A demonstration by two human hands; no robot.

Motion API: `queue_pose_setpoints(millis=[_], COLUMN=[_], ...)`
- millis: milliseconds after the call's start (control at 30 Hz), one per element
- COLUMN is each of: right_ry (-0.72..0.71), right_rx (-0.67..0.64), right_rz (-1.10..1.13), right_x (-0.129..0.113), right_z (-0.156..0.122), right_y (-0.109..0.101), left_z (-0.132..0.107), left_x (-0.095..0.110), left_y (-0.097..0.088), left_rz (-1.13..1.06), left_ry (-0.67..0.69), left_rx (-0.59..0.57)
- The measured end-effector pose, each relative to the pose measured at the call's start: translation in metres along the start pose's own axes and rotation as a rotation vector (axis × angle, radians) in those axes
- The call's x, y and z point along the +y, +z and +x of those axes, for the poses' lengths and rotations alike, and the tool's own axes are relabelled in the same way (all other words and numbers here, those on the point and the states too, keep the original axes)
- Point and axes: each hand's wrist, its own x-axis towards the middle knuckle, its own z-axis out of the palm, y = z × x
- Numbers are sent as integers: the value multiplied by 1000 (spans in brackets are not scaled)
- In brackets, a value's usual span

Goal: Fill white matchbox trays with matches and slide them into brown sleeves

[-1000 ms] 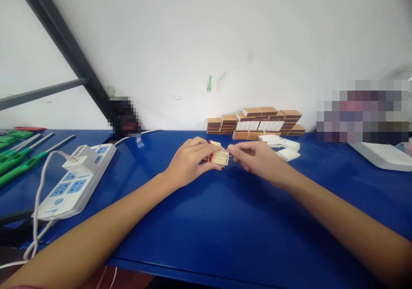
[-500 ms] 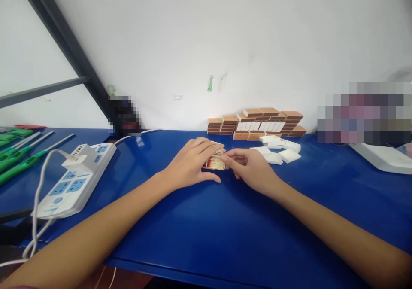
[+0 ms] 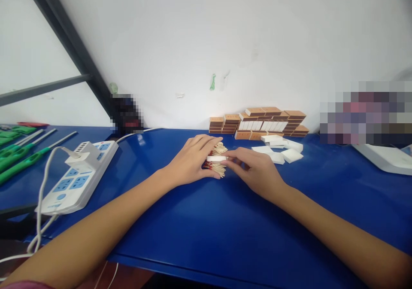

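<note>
A loose bundle of red-tipped matches (image 3: 217, 168) lies on the blue table (image 3: 206, 220) between my hands. My left hand (image 3: 189, 160) curls over its left side, fingers closed round the matches. My right hand (image 3: 254, 168) presses in from the right and pinches a small white inner matchbox tray (image 3: 216, 158) lying on top of the bundle. More white trays (image 3: 280, 149) lie just behind my right hand.
Brown matchbox sleeves are stacked (image 3: 260, 121) against the white wall. A white power strip (image 3: 79, 175) with a plug and cable sits at the left, with green-handled tools (image 3: 22, 158) beyond it. A white flat object (image 3: 384, 158) lies at the far right.
My right hand has closed in against the bundle from the right. A white tray now sits on top of the matches, and the matches look more splayed.
</note>
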Motion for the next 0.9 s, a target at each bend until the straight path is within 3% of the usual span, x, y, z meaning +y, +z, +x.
queue_pose_setpoints(millis=[167, 267, 367, 467, 600, 667, 700, 767, 900], right_ry=[-147, -264, -281, -164, 58, 253, 395, 665, 832], right_rx=[22, 158, 288, 387, 657, 745, 730, 572, 194], right_rz=[-152, -263, -401, -473, -433, -406, -379, -336, -266], right_x=[0, 5, 15, 29, 66, 90, 101, 120, 138], right_z=[1, 3, 8, 16, 23, 22, 20, 15, 1], right_y=[-7, -16, -31, -53, -90, -109, -118, -135, -153], left_z=[0, 0, 0, 0, 1, 1, 1, 1, 1], left_x=[1, 2, 3, 4, 6, 7, 7, 6, 6], left_y=[0, -1, -2, -3, -5, -6, -6, -5, -5], left_rz=[3, 14, 22, 30, 28, 31, 33, 34, 29], left_ry=[-10, -24, -42, -62, -76, -77, -77, -81, -85], left_rx=[4, -6, -19, -37, -49, -51, -53, -54, -56])
